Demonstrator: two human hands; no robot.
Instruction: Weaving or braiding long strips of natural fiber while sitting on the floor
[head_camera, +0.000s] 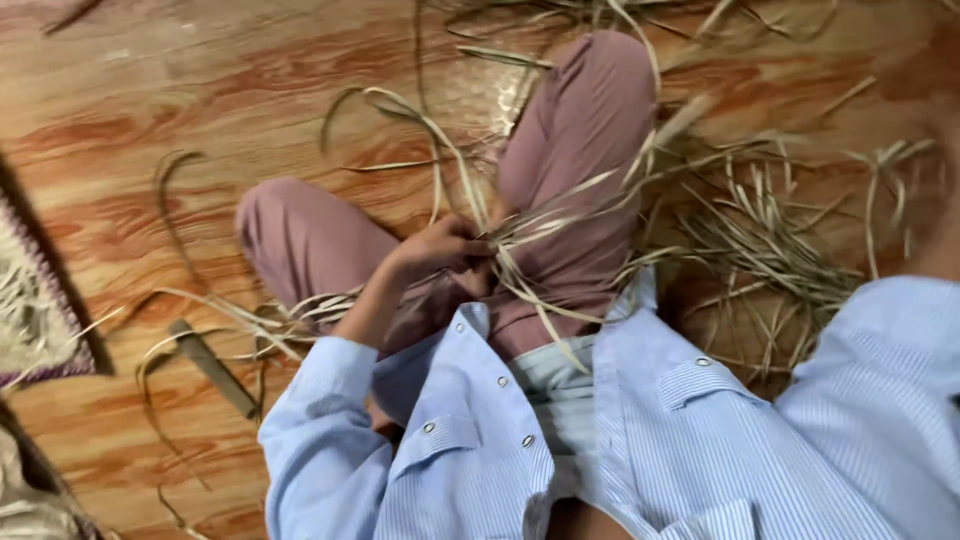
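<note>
Nearest: pale blue striped shirt (640, 440), open at the front, filling the lower frame. Left hand (440, 255) at lap level, grip closed on a bundle of dried leaf strips (545, 235), pinched where the strands converge, probably to keep them from splaying. Right hand out of view; grip impossible to tell. Strips draped over mauve-trousered legs (580, 140), seemingly serving as a work rest. Farther: loose strips (770, 240) heaped within reach on wooden floor (150, 110). Woven mat edge (30, 310) at left.
</note>
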